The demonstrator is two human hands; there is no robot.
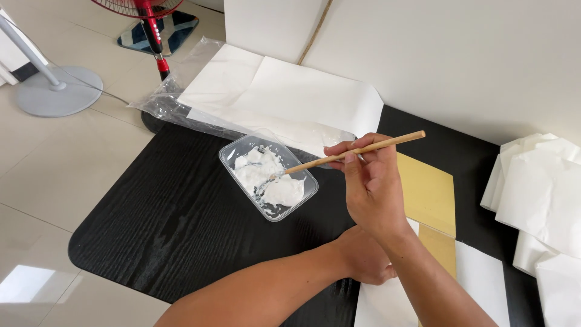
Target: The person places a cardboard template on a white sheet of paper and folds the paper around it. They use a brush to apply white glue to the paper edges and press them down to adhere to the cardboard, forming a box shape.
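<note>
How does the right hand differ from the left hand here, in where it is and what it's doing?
The right hand is raised over the black table and grips a wooden brush; the left hand lies low, pressed flat on white paper, holding nothing. The right hand shows fully, while the left hand is partly hidden beneath the right forearm. The right hand reaches toward the clear tub of white paste; the left stays nearer the body. Both are bare.

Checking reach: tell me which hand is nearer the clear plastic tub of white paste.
Right hand, beside the clear plastic tub, dipping a wooden-handled brush. Left hand rests lower, farther away.
</note>
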